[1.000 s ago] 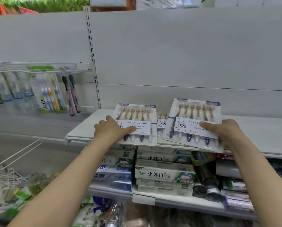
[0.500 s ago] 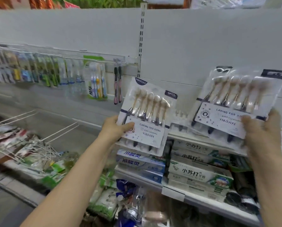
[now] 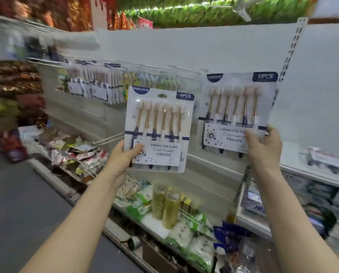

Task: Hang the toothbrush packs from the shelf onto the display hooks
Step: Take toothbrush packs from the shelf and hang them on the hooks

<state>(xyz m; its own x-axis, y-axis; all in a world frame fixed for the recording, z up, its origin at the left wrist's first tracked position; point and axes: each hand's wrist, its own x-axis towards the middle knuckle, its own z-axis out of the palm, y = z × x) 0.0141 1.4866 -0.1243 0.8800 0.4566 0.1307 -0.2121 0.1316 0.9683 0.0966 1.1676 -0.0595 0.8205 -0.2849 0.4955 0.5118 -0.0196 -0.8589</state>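
My left hand [image 3: 123, 160] grips the lower left corner of a white YIKOJIFE six-piece toothbrush pack [image 3: 158, 129], held upright in the air. My right hand [image 3: 263, 148] grips the lower right edge of a second identical pack [image 3: 235, 111], a little higher and to the right. Both packs face me in front of the grey back panel. Behind and left of them, a rail of display hooks [image 3: 97, 83] carries several hanging toothbrush packs, blurred. The white shelf [image 3: 322, 172] lies at the right with another pack on it.
Bare wire hooks [image 3: 109, 138] stick out below the left pack. Lower shelves hold snack bags [image 3: 80, 154], two yellow-green bottles [image 3: 164, 205] and white bags. Boxed toothpaste sits under the right shelf. A slotted upright [image 3: 290, 50] runs down the panel. Grey floor lies at the left.
Both hands lifted the packs off the shelf and carried them up and left toward the hook rail. The view has swung left, with the shelf now at the right edge.
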